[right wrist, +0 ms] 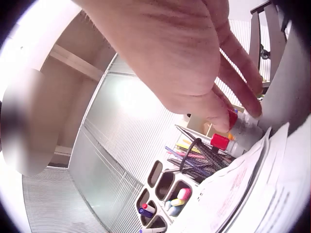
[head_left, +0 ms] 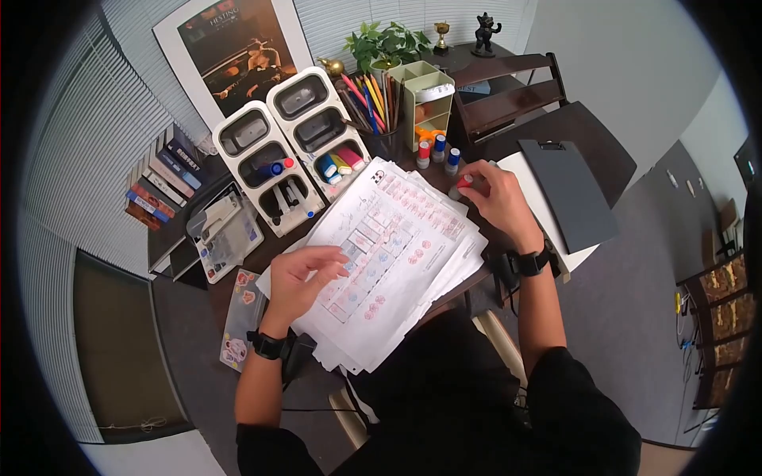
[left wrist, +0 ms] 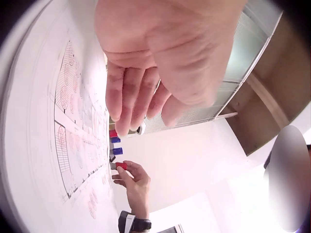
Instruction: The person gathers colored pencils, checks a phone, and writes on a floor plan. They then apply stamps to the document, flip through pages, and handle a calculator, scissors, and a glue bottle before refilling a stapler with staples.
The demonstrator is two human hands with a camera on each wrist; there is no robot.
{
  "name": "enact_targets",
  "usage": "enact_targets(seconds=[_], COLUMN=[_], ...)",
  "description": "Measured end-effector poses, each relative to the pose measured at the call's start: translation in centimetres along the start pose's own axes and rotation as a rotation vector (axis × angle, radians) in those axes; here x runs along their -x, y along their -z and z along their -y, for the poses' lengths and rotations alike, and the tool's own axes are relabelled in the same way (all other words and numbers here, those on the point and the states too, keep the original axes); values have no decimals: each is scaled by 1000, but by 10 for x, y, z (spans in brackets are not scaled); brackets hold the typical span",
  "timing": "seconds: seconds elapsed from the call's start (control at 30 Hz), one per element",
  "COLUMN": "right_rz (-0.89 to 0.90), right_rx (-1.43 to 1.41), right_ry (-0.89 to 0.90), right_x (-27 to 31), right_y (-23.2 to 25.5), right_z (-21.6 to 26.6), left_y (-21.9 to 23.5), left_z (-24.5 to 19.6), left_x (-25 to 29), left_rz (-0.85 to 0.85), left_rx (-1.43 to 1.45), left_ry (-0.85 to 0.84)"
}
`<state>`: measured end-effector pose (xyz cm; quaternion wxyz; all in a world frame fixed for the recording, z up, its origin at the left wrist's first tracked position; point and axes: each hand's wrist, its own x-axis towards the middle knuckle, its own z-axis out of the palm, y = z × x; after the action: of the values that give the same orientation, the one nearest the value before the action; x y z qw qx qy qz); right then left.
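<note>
My right hand [head_left: 502, 202] pinches a red-capped bottle [head_left: 464, 182] between thumb and fingers, just right of the paper stack [head_left: 429, 262]; the right wrist view shows its red cap [right wrist: 233, 118] at the fingertips. Beyond it stand another red-capped bottle [head_left: 424, 155] and two blue-capped ones [head_left: 439, 146]. My left hand [head_left: 302, 282] hovers over the left part of the papers, fingers relaxed and holding nothing. In the left wrist view the left palm [left wrist: 165, 53] fills the top, and the right hand [left wrist: 137, 187] holds the bottle upright or nearly so; the exact tilt is unclear.
Behind the papers are a white organizer [head_left: 274, 170] with markers, a mesh pen cup [head_left: 385, 143] and a green holder [head_left: 413, 99]. A black clipboard [head_left: 567, 194] lies at the right. Books [head_left: 165, 178] and a clear case [head_left: 226, 242] are at the left.
</note>
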<state>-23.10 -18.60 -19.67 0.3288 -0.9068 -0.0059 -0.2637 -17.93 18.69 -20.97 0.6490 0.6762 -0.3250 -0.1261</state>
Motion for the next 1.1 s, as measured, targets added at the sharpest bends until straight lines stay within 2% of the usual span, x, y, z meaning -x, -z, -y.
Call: enact_targets(seconds=[0.03, 0.07, 0.13, 0.17, 0.23, 0.27, 0.47, 0.57, 0.63, 0.67, 0.73, 0.8, 0.83, 0.87, 0.93, 1.1], right_rz=[40, 38, 83, 75, 111, 99, 87, 6, -68, -65, -51, -42, -28, 28, 62, 97], right_rx=[2, 4, 68, 69, 78, 74, 105, 195, 92, 85, -172, -167, -227, -313, -83, -84], right_ry=[43, 44, 89, 86, 107, 114, 184, 214, -53, -54, -14, 200, 248, 205, 267, 225], right_x=[-5, -11, -19, -20, -26, -27, -24, -13, 7, 20, 50, 75, 82, 91, 99, 100], right_y=[1, 1, 1, -1, -6, -8, -3, 12, 26, 25, 20, -5, -17, -33, -45, -48], right_z=[-3, -5, -5, -8, -14, -17, -14, 5, 31, 37, 45, 42, 44, 43, 47, 47], left_y=[1, 0, -3, -6, -11, -11, -5, -15, -20, -21, -20, -20, -19, -19, -21, -20], left_z=[0, -1, -7, -11, -22, -25, -28, -37, -36, -36, -31, -25, -21, -18, -17, -12], left_x=[0, -1, -4, -5, -7, -8, -2, 3, 9, 12, 15, 12, 12, 15, 15, 25], left_rz=[77, 77, 290, 298, 457, 458, 601, 681, 668, 657, 662, 684, 670, 652, 603, 462], left_rx=[-29, -28, -178, -181, -313, -324, -482, -614, -693, -772, -768, -767, -774, -781, -753, -644], left_ry=[2, -2, -112, -115, -230, -237, -60, 12, -17, -51, -38, -23, -40, -51, -60, 12])
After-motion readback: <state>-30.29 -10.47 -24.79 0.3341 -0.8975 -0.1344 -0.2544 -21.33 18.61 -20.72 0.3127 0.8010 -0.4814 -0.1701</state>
